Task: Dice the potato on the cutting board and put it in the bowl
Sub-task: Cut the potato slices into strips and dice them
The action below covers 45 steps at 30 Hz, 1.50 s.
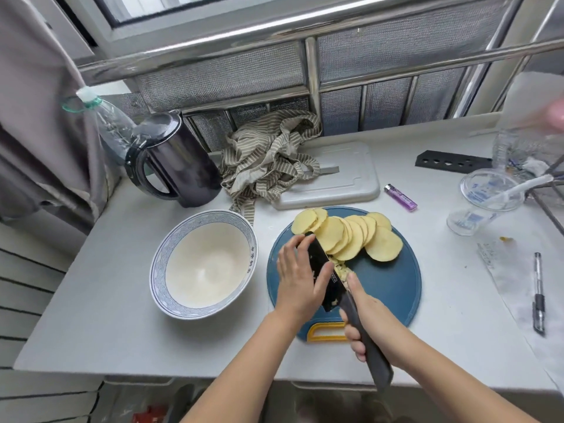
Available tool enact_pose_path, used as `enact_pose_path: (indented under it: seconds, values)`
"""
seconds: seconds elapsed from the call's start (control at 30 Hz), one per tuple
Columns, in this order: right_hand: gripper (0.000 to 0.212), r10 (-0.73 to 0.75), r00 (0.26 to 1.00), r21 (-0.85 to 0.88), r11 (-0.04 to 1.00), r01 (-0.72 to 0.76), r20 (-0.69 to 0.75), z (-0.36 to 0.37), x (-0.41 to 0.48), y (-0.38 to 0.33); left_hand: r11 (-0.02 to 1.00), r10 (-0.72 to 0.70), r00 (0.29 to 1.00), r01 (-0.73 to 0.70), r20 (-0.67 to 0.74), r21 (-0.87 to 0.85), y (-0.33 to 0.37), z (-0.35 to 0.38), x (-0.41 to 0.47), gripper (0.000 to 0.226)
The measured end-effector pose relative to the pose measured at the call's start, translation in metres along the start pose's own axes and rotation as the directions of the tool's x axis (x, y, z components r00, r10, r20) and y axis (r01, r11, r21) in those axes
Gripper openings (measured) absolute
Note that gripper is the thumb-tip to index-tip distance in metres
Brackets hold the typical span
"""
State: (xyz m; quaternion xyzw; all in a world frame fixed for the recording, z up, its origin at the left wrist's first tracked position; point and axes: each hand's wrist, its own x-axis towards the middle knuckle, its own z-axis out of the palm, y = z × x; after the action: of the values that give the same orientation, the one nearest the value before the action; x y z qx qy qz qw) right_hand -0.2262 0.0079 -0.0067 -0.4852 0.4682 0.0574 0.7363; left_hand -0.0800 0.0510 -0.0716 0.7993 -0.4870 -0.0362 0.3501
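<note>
left hand [297, 279] and right hand [366, 315] bare, forearms bare up to the frame edge.

Bowl [204, 264] left of cutting board [390, 288]

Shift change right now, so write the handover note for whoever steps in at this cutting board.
left grip: open, fingers flat on the knife blade.
right grip: wrapped round the knife handle.
Things: potato slices fanned on the blue cutting board; small diced pile beside the blade; bowl left of the board, empty.
Done: slicing, first bit of dicing.
Left: dice the remaining slices, move everything to the bowl.
</note>
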Motion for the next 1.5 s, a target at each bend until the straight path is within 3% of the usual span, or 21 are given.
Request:
enact_pose_path:
  seconds: [0.3, 0.5, 0.7, 0.8, 0.9, 1.03, 1.2, 1.3, 1.4, 1.5]
  values:
    - [0.072, 0.068, 0.995, 0.034, 0.997, -0.066, -0.072, 0.005, -0.019, 0.004, 0.986, -0.107, 0.992, 0.115, 0.066, -0.124, -0.028, 0.005, 0.029, 0.066]
    - [0.074, 0.065, 0.986, 0.058, 0.997, -0.056, -0.153, -0.01, -0.032, 0.001, 0.985, -0.029, 1.0, 0.027, -0.01, -0.171, -0.041, 0.007, 0.048, 0.014]
    - [0.071, 0.013, 0.982, 0.055, 0.998, -0.003, -0.191, -0.021, -0.029, -0.018, 0.964, 0.015, 0.998, -0.031, -0.063, -0.264, -0.029, -0.006, 0.049, 0.014]
    - [0.071, -0.011, 0.983, 0.021, 1.0, 0.015, -0.184, -0.02, -0.022, -0.025, 0.944, 0.059, 0.998, -0.055, 0.003, -0.325, -0.014, -0.013, 0.049, 0.034]
    - [0.071, -0.018, 0.987, -0.006, 1.0, 0.017, -0.161, -0.014, -0.015, -0.032, 0.954, 0.162, 0.977, -0.119, 0.141, -0.274, -0.005, -0.01, 0.043, 0.077]
    - [0.072, -0.038, 0.992, -0.052, 0.998, 0.032, -0.123, -0.01, -0.009, -0.038, 0.969, 0.184, 0.957, -0.137, 0.226, -0.205, -0.013, -0.01, 0.047, 0.106]
    - [0.075, -0.099, 0.988, -0.146, 0.986, 0.081, -0.119, -0.012, -0.003, -0.043, 0.977, 0.169, 0.94, -0.119, 0.297, -0.178, -0.018, -0.02, 0.05, 0.122]
    - [0.073, -0.114, 0.985, -0.182, 0.979, 0.089, -0.131, -0.016, -0.001, -0.048, 0.988, 0.15, 0.91, -0.155, 0.386, -0.02, -0.027, -0.026, 0.052, 0.127]
    - [0.065, -0.168, 0.98, -0.262, 0.956, 0.135, -0.106, -0.024, 0.0, -0.055, 0.97, 0.11, 0.896, -0.191, 0.431, 0.151, -0.038, -0.037, 0.051, 0.105]
    - [0.056, -0.203, 0.974, -0.409, 0.901, 0.147, -0.096, -0.036, 0.002, -0.06, 0.988, 0.146, 0.959, -0.155, 0.245, 0.02, -0.04, -0.05, 0.052, 0.059]
